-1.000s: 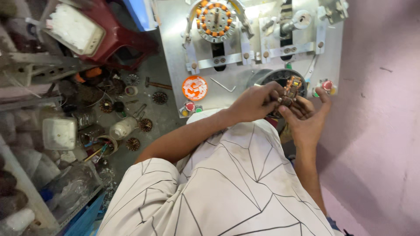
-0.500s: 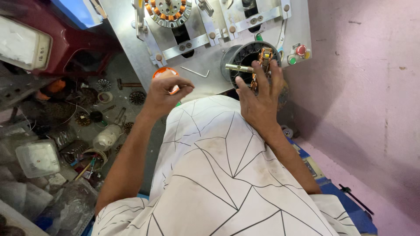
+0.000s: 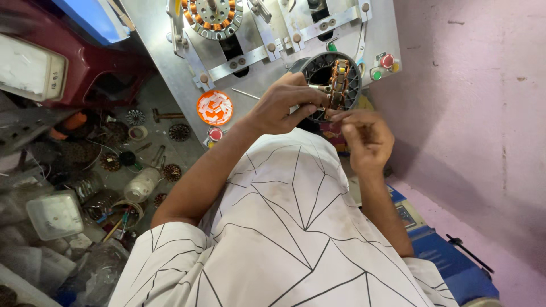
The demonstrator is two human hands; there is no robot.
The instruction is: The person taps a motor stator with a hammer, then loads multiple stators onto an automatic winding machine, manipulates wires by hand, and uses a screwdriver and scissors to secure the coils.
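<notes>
Copper-wound stator (image 3: 340, 83) seated in one round black housing (image 3: 318, 71) on the grey metal machine panel (image 3: 170, 62). Left hand (image 3: 282, 106) curled round the housing's lower rim, fingers closed against it. Right hand (image 3: 367, 138) just below, fingertips pinched together at the stator's edge; whether anything sits between them cannot be told. One orange dish (image 3: 215, 107) of white pieces left of the hands. Two red buttons (image 3: 387, 60) and one green on the panel. One second stator (image 3: 211, 16) up top.
</notes>
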